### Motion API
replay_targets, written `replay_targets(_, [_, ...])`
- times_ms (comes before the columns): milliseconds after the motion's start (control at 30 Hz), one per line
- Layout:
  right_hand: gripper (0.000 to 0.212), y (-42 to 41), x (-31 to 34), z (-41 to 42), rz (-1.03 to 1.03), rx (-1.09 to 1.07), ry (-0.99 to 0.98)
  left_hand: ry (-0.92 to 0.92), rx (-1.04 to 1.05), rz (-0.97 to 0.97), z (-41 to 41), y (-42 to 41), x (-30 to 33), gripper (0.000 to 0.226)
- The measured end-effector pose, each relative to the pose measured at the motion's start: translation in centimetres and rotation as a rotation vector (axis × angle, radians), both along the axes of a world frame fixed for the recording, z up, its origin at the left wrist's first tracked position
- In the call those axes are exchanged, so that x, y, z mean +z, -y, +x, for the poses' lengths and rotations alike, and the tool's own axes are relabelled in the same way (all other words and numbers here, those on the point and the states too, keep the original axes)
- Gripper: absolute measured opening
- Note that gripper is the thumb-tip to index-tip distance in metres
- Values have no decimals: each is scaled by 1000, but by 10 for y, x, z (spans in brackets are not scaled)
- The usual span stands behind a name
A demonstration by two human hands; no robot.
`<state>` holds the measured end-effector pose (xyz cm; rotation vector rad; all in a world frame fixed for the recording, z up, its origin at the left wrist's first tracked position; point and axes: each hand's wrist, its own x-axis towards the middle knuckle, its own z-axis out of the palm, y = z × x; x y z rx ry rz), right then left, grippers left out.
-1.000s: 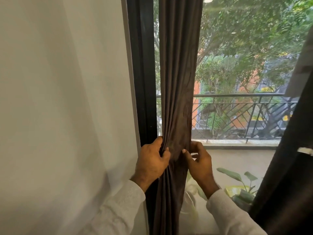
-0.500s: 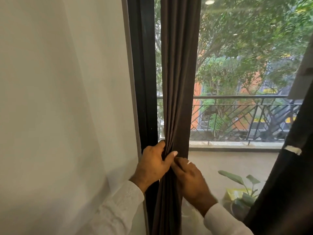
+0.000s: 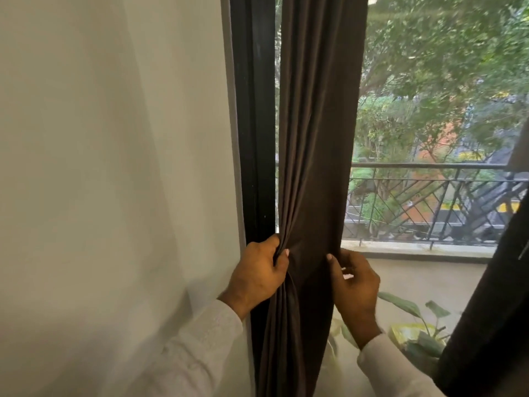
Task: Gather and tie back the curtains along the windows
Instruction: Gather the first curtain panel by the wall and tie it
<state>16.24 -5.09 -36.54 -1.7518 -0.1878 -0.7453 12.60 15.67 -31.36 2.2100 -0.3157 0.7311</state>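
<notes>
Beside the dark window frame, my left hand grips the gathered curtain while my right hand pinches its edge; I should bunch folds tightly.

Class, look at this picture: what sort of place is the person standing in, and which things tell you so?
Probably a room in an upstairs flat: a dark curtain hangs at a tall window, with a railed balcony and treetops outside.
</notes>
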Motion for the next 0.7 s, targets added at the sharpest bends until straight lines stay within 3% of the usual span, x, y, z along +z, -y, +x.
replay_targets(100, [17,-9,-17,-23,-255,-29,233,30,52,7,-3,6,-2,29])
replay_targets(200, [39,-21,-31,-20,-610,-27,375,12,43,0,-5,15,-3,25])
replay_targets(367, [59,-25,-35,-16,-721,144,386,-51,-133,-80,-4,14,-2,25])
replay_targets(433, [62,-15,-32,-11,-763,239,408,-52,-95,-57,0,6,-5,47])
replay_targets(500, [55,-10,-28,-7,-640,293,370,-38,-47,-85,3,-2,-9,52])
replay_targets(600, [32,-10,-15,5,-207,205,159,-65,-37,-165,5,-7,-12,54])
replay_targets(700, [45,-13,-1,17,54,414,-142,-126,-114,-199,7,-7,-13,39])
